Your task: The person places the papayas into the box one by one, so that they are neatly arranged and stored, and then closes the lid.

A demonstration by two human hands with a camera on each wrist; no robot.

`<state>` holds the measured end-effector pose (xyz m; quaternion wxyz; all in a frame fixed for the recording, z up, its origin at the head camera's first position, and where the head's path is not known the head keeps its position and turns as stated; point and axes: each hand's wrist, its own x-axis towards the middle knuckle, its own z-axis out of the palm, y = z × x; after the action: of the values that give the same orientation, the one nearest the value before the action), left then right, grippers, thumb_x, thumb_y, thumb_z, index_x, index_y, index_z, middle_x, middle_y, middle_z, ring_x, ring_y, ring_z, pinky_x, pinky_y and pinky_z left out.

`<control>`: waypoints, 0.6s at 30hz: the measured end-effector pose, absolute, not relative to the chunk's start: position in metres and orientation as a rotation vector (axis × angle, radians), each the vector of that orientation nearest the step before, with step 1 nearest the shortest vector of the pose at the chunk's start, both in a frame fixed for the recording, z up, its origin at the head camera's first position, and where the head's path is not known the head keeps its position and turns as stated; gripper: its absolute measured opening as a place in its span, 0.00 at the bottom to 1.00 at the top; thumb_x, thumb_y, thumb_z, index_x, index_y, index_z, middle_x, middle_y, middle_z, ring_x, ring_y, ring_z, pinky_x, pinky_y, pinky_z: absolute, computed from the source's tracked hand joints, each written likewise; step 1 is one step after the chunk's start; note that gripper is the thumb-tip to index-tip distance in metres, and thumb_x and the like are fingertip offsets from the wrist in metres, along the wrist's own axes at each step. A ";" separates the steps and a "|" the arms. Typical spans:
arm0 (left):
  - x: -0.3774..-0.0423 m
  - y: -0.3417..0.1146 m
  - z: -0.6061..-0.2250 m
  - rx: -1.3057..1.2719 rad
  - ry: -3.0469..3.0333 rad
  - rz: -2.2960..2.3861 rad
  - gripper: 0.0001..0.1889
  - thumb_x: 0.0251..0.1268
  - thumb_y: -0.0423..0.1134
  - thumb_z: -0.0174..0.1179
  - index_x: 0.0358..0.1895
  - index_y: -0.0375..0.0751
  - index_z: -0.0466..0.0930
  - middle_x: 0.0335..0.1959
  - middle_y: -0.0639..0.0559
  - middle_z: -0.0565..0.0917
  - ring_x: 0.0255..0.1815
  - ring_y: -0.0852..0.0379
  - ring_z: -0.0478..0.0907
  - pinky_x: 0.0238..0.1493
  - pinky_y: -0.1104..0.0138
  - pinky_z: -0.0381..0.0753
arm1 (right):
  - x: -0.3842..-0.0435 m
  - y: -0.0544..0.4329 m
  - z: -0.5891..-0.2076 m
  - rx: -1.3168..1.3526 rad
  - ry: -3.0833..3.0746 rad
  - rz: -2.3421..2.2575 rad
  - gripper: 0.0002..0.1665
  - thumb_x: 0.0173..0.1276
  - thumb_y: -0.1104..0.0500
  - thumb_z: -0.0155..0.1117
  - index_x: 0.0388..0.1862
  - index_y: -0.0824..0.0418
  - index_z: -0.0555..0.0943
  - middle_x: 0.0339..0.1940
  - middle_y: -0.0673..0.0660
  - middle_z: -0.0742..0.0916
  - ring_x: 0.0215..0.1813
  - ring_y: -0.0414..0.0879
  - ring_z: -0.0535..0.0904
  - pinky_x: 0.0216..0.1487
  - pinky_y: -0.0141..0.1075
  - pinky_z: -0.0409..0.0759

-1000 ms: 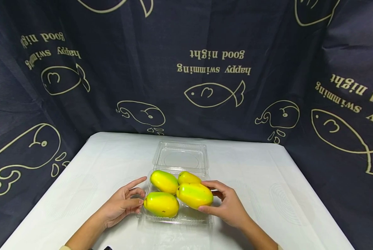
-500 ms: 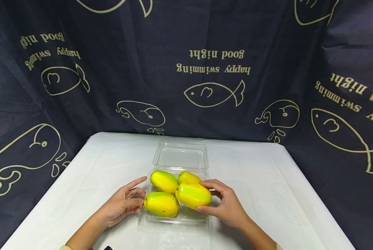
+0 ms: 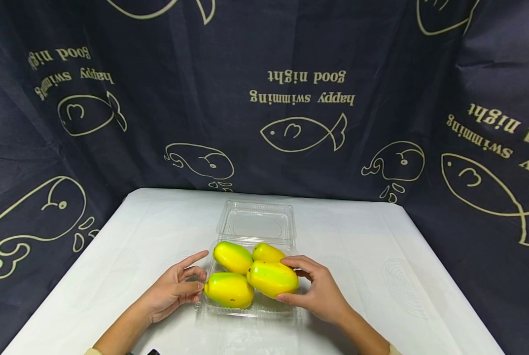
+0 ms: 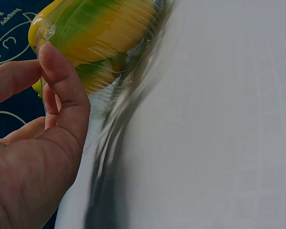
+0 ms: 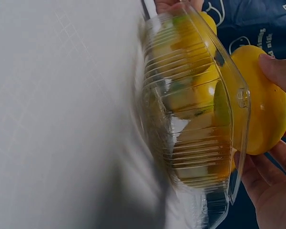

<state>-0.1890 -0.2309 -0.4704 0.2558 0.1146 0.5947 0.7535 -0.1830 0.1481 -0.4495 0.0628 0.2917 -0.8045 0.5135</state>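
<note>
A clear plastic clamshell container point(image 3: 275, 309) lies unfolded on the table with its lid point(image 3: 257, 219) laid back on the far side. My left hand point(image 3: 174, 290) pinches the container's left rim between thumb and finger, as the left wrist view shows. Inside are three yellow-green mangoes: a back-left one point(image 3: 232, 257), a front-left one point(image 3: 229, 290) and a back-right one point(image 3: 267, 252). My right hand point(image 3: 318, 291) holds a fourth mango point(image 3: 273, 279) by its right end, over the front-right part of the container. In the right wrist view this held mango point(image 5: 264, 102) sits above the rim.
A white cloth covers the table point(image 3: 362, 246) on both sides of the container. Dark blue fabric point(image 3: 229, 59) printed with fish and whales hangs behind and at the sides. A small black object point(image 3: 153, 352) shows at the bottom edge.
My right hand has shifted slightly left with its mango, closer to the front-left one. The left hand and the container have stayed in place.
</note>
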 end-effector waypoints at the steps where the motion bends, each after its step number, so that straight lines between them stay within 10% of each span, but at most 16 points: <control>1: -0.189 -0.231 -0.471 0.313 1.613 2.046 0.48 0.70 0.26 0.60 0.84 0.42 0.38 0.45 0.54 0.75 0.32 0.61 0.79 0.35 0.72 0.85 | -0.183 0.148 -0.450 0.879 -2.437 1.541 0.36 0.54 0.49 0.84 0.62 0.51 0.82 0.60 0.49 0.86 0.61 0.41 0.82 0.56 0.38 0.87; 18: -0.189 -0.231 -0.471 0.309 1.613 2.046 0.48 0.71 0.27 0.60 0.84 0.43 0.38 0.45 0.54 0.75 0.32 0.61 0.79 0.35 0.72 0.86 | -0.182 0.146 -0.450 0.887 -2.486 1.381 0.35 0.52 0.43 0.84 0.59 0.48 0.83 0.57 0.44 0.87 0.54 0.39 0.83 0.52 0.34 0.86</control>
<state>-0.1894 -0.2311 -0.4712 0.2561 0.1140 0.5941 0.7540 -0.1819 0.1460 -0.4499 0.0812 0.2969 -0.8317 0.4621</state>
